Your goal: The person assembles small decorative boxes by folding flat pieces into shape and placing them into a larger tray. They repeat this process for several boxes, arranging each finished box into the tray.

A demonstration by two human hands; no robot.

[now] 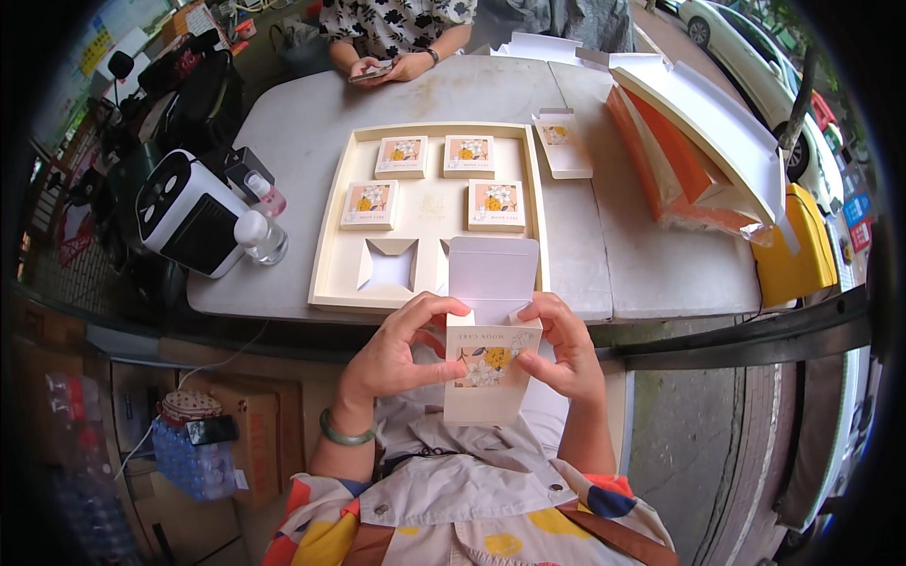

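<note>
the left hand [406, 349] and the right hand [562, 357] were both clamped on a rectangular cream cardboard box with a floral print [489, 370], its white flap [493, 272] raised, on the near side of a shallow cream tray [429, 231] bearing four square floral-printed boxes [401, 158].

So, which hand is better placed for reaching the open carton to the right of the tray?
Probably the right hand: it is nearer the carton; the left hand is farther away. Both hold the small box.
</note>
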